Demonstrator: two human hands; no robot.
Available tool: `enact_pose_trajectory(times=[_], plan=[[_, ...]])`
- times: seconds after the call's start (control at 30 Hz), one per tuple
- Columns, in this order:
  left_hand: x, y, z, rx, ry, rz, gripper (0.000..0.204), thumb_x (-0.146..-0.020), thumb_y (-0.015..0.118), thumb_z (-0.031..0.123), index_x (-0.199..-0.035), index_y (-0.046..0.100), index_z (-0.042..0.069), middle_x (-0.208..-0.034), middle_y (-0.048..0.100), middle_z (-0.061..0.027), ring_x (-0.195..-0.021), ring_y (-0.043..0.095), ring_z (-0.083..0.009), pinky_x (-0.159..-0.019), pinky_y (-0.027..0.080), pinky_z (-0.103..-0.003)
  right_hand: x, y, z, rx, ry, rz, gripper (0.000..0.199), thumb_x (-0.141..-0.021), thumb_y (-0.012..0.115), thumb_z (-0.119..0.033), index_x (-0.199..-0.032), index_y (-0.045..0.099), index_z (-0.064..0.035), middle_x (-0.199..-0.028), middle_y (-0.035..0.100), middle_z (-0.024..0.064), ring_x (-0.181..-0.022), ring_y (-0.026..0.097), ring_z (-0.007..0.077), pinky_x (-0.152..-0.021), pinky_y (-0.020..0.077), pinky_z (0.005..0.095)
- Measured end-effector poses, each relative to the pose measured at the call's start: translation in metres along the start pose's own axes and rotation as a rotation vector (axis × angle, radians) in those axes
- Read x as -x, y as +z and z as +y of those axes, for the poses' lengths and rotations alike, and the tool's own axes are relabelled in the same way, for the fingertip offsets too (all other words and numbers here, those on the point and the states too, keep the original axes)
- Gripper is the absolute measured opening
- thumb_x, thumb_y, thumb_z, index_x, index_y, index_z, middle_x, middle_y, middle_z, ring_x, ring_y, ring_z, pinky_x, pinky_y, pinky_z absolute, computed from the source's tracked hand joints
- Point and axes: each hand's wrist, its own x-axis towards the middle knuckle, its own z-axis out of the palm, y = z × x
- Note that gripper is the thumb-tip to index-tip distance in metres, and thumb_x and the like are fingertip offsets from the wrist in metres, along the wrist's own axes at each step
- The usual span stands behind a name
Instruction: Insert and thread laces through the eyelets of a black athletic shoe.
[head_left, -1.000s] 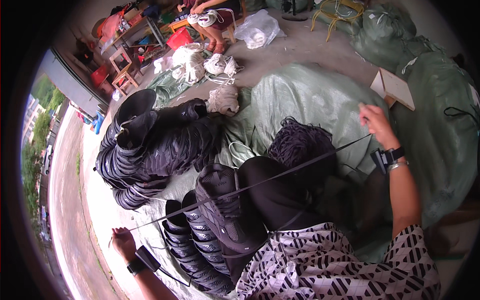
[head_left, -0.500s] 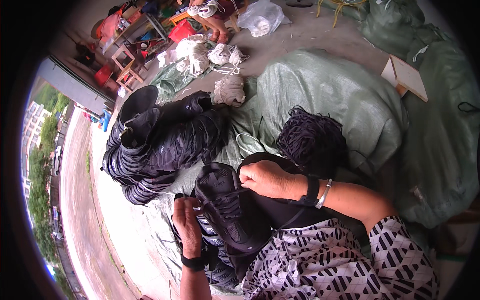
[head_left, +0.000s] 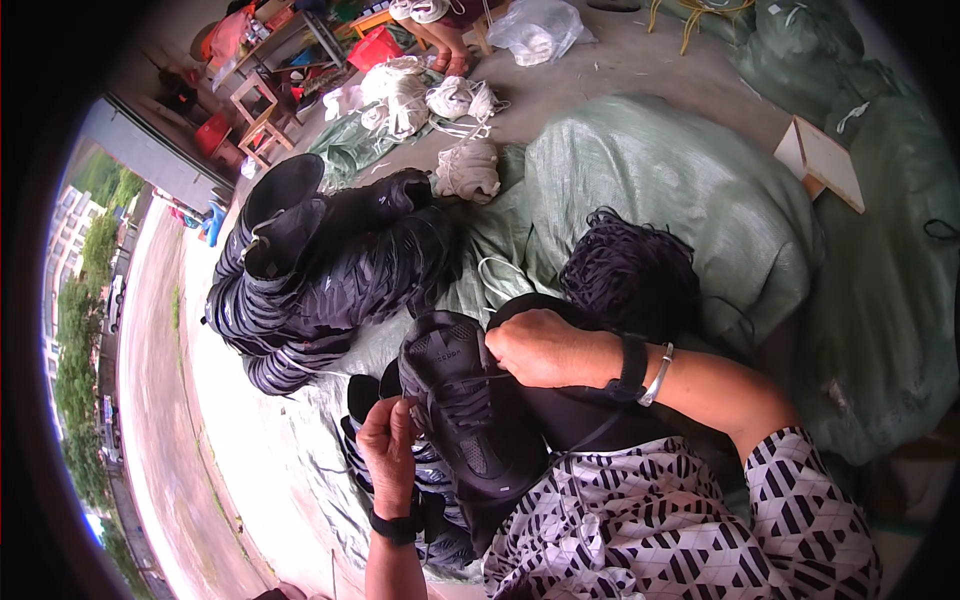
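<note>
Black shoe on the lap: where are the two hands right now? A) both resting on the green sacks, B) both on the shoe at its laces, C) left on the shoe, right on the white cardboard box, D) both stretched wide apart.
B: the left hand and right hand both sit at the laces of the black shoe.

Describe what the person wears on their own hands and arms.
Both forearms are bare, with no sleeves or gloves. The left hand has a black band at the wrist. The right hand has a wide black wristband and, beside it, a thin silver bangle.
</note>
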Motion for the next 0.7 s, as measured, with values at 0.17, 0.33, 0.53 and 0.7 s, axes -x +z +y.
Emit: enact_pose_trajectory(times=[0.17, 0.33, 0.53, 0.7], plan=[[-0.001, -0.003, -0.012, 0.05, -0.043, -0.107, 0.023, -0.096, 0.052, 0.021, -0.082, 0.056, 0.003, -0.066, 0.047, 0.0056, -0.059, 0.038, -0.0027, -0.053, 0.032, -0.019, -0.009, 0.002, 0.014, -0.284, 0.033, 0.011, 0.013, -0.076, 0.064, -0.012, -0.074, 0.059, -0.0009, -0.064, 0.06, 0.0142, -0.062, 0.061, 0.0297, -0.058, 0.0457, 0.0357], [-0.006, -0.002, -0.01, 0.07, -0.128, -0.156, 0.028, -0.094, 0.054, 0.023, -0.075, 0.054, 0.003, -0.064, 0.044, 0.0062, -0.061, 0.036, -0.004, -0.055, 0.03, -0.021, -0.002, 0.01, 0.001, -0.07, -0.041, 0.184, 0.012, -0.081, 0.06, -0.01, -0.073, 0.056, -0.001, -0.066, 0.061, 0.0141, -0.063, 0.062, 0.0306, -0.056, 0.0466, 0.0364], [-0.008, 0.005, -0.012, 0.197, -0.156, -0.061, 0.028, -0.093, 0.055, 0.024, -0.074, 0.056, 0.004, -0.064, 0.047, 0.0062, -0.061, 0.039, -0.003, -0.055, 0.031, -0.019, -0.001, -0.003, 0.009, -0.301, -0.075, 0.024, 0.007, -0.079, 0.062, -0.005, -0.084, 0.06, -0.0008, -0.073, 0.063, 0.011, -0.067, 0.063, 0.0228, -0.062, 0.0491, 0.0307], [-0.012, 0.01, -0.019, 0.114, -0.015, 0.032, 0.021, -0.09, 0.059, 0.019, -0.075, 0.057, 0.004, -0.064, 0.049, 0.0041, -0.06, 0.042, -0.006, -0.054, 0.035, -0.023, -0.004, -0.004, 0.01, -0.22, -0.138, 0.036, 0.006, -0.078, 0.06, -0.006, -0.082, 0.059, -0.0021, -0.075, 0.063, 0.0103, -0.071, 0.063, 0.0263, -0.065, 0.0495, 0.0344]])
